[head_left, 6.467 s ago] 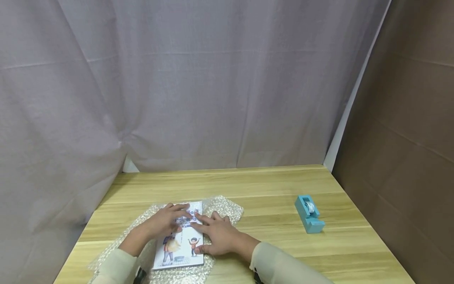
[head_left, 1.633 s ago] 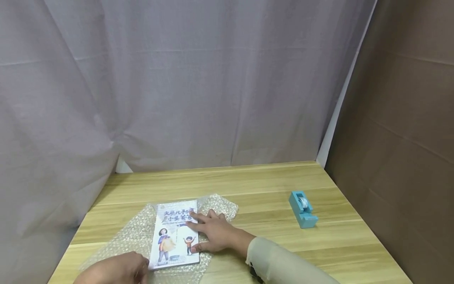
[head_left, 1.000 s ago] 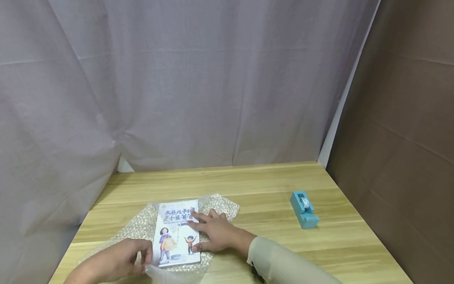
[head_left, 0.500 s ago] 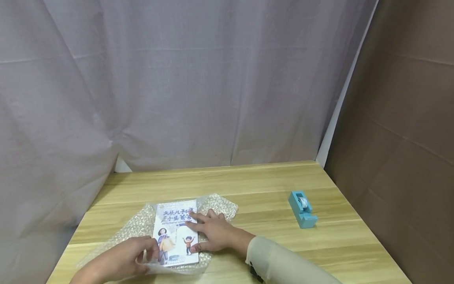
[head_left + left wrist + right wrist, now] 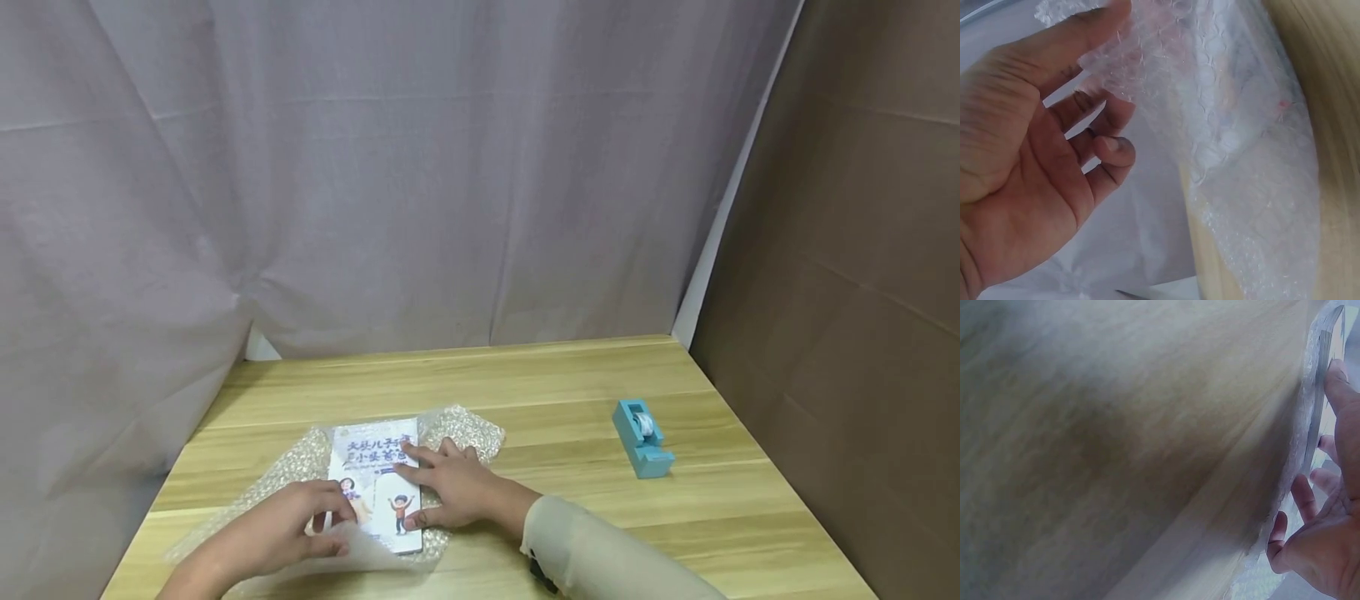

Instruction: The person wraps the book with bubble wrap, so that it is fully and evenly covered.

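A white book (image 5: 375,442) with blue lettering and drawn figures lies face up on a sheet of bubble wrap (image 5: 468,432). At its lower left, my left hand (image 5: 281,525) pinches the near edge of the wrap between thumb and fingers, and this flap is lifted over the book's bottom corner. In the left wrist view the clear bubbled sheet (image 5: 1166,69) hangs from the thumb and fingertips. My right hand (image 5: 457,492) rests spread on the book's right side, fingertips and thumb on the cover. The right wrist view catches the book's page edge (image 5: 1319,394) beside the thumb.
A blue tape dispenser (image 5: 643,440) with a roll of tape stands at the right of the wooden table (image 5: 555,383). A grey curtain (image 5: 375,208) hangs behind the table, and a brown panel (image 5: 840,275) borders its right side.
The left hand has left the book, gone to the wrap's near left edge and drawn that flap up and over the book's lower corner. The right hand has stayed on the cover.
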Demonstrator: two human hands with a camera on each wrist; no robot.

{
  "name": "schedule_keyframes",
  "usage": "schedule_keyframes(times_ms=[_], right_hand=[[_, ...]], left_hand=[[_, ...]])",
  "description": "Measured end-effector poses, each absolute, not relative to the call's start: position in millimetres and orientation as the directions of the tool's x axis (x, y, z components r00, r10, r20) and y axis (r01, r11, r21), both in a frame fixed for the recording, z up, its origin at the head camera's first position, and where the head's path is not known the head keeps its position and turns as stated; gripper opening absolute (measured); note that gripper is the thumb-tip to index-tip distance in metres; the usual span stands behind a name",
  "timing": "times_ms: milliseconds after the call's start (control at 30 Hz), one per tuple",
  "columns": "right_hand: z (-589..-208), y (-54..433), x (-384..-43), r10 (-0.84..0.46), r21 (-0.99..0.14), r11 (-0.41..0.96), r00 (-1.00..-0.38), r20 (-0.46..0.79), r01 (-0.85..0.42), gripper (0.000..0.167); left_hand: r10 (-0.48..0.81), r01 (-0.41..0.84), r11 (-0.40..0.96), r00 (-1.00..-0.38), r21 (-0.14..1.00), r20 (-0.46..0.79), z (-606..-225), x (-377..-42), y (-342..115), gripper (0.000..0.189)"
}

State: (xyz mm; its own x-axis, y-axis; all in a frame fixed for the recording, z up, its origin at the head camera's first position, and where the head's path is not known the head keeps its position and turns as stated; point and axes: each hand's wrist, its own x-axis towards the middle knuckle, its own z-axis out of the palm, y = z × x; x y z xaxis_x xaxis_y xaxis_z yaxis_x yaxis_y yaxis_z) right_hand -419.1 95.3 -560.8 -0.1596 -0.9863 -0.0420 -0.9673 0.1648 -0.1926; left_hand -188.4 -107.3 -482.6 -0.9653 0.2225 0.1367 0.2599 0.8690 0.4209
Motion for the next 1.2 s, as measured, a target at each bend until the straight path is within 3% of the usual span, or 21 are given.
schedule_keyframes(times_ms=[300,700,967,1200], right_hand=[[-563,95,-420,-0.986,-0.195,0.166,-0.161,-0.042,-0.967,0.091],[-563,95,-420,-0.985,-0.203,0.172,-0.168,-0.041,-0.964,0.091],[-562,97,-418,-0.985,-0.204,0.174,-0.170,-0.038,-0.963,0.091],[-563,95,-419,-0.986,-0.183,0.169,-0.167,-0.028,-0.968,0.090]], left_hand=[[0.222,0.314,0.883,-0.935,0.348,0.277,-483,-191,-108,0.018],[0.125,0.206,0.922,-0.960,0.326,0.252,-474,-195,-105,0.020],[0.057,0.136,0.942,-0.966,0.308,0.251,-477,-200,-108,0.012],[0.035,0.113,0.957,-0.959,0.268,0.280,-481,-205,-110,0.019]])
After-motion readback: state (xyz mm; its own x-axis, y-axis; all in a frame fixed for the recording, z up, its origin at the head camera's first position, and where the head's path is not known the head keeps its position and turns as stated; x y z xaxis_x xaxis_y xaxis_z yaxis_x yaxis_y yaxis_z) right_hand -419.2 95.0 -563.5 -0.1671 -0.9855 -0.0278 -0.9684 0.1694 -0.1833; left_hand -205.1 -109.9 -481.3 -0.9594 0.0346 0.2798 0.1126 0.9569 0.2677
